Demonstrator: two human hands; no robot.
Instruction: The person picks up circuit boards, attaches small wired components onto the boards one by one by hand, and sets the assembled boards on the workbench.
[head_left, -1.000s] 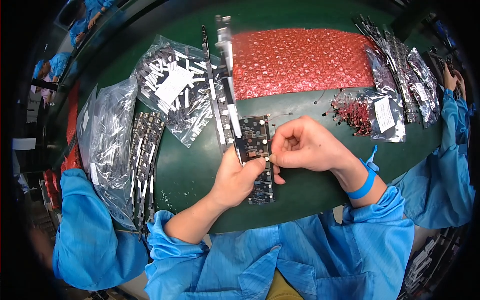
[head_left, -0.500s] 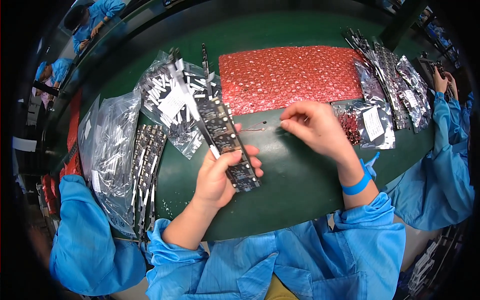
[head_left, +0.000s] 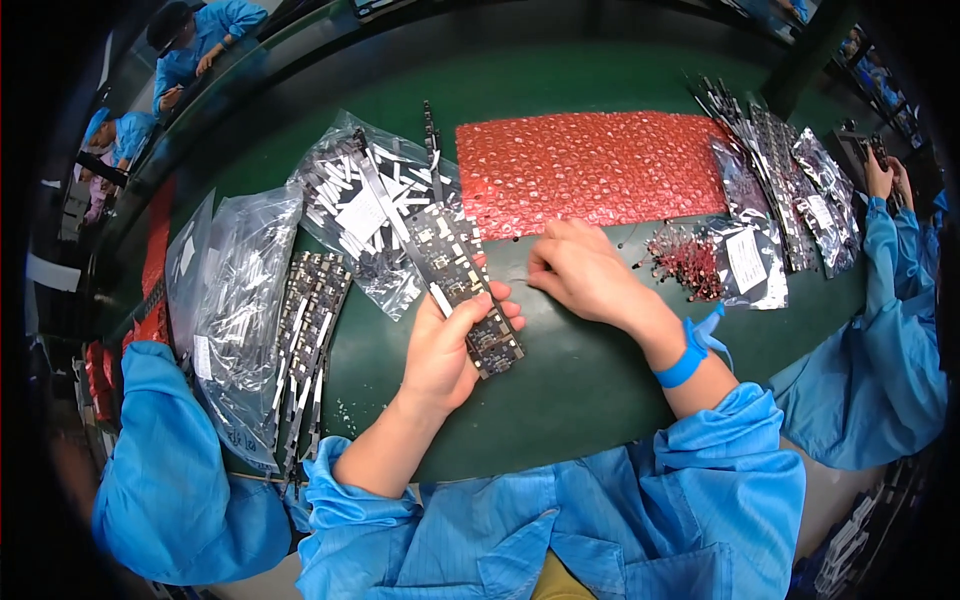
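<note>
Two hands over a green worktop (head_left: 600,400), one holding a dark circuit board strip.

From the head camera: the left hand (head_left: 445,350) grips a long dark circuit board strip (head_left: 462,285), fingers wrapped round its lower half, the strip tilted up and away over the middle of the worktop. The right hand (head_left: 580,272) rests just right of it, fingertips pinched together on something too small to tell; a blue wrist strap (head_left: 690,355) circles that wrist. A red bubble sheet (head_left: 590,165) lies toward the far edge, clear bags of parts (head_left: 240,300) along the left edge, a small bag of red parts (head_left: 700,265) to the right.
</note>
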